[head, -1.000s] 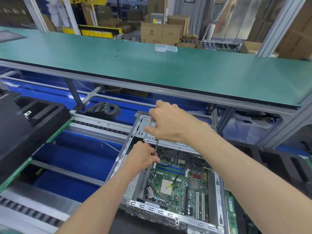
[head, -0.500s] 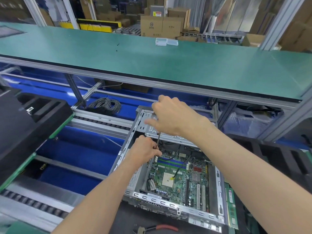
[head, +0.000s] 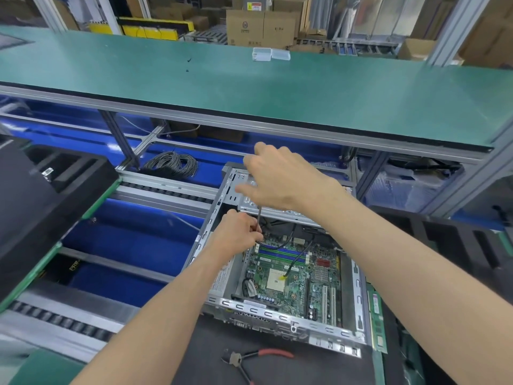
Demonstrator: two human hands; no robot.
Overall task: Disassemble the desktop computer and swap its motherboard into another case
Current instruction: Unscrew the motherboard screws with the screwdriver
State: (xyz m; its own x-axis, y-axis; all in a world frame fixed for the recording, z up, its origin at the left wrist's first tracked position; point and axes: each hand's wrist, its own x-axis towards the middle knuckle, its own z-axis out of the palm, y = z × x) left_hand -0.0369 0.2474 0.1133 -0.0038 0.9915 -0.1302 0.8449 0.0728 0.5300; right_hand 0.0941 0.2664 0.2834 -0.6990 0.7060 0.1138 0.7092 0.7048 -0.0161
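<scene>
Left grip [head: 238, 236] curls round a black cable [head: 280, 245] over the motherboard [head: 294, 276]; right grip [head: 274, 179], palm down above the case [head: 280, 315], holds a thin tool [head: 259, 218].

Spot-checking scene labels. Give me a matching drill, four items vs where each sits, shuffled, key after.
Items:
1. pliers
2. cable coil
3. clear boxes
4. RAM stick

Places:
A. far edge of the green bench top
B. right of the open case
C. blue tray beyond the rollers
D. dark mat in front of the case

Pairs: 1-D, 2-C, 3-A, 4-B
</scene>
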